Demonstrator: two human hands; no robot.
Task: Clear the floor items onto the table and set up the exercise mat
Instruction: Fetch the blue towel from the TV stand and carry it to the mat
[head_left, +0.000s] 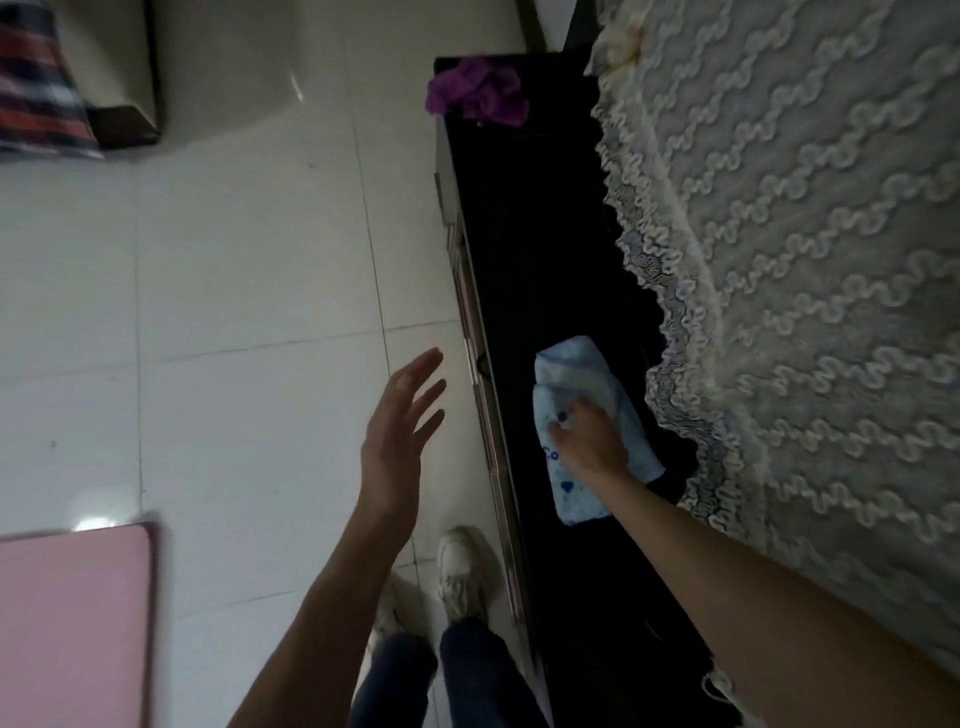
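A light blue cloth (571, 374) with dark blue marks lies on the black table (519, 234) that runs up the middle of the view. My right hand (589, 439) rests flat on top of the cloth, fingers pressing it down against the table. My left hand (402, 431) hovers over the white tiled floor just left of the table's edge, fingers spread and nothing in it. A pink exercise mat (72, 623) lies flat on the floor at the lower left, only its corner showing.
A crumpled purple cloth (475, 91) sits at the table's far end. A lace cover (805, 260) drapes over something on the table's right side. A striped item (36, 78) and a beige furniture base (119, 62) stand top left. My shoes (460, 571) are beside the table.
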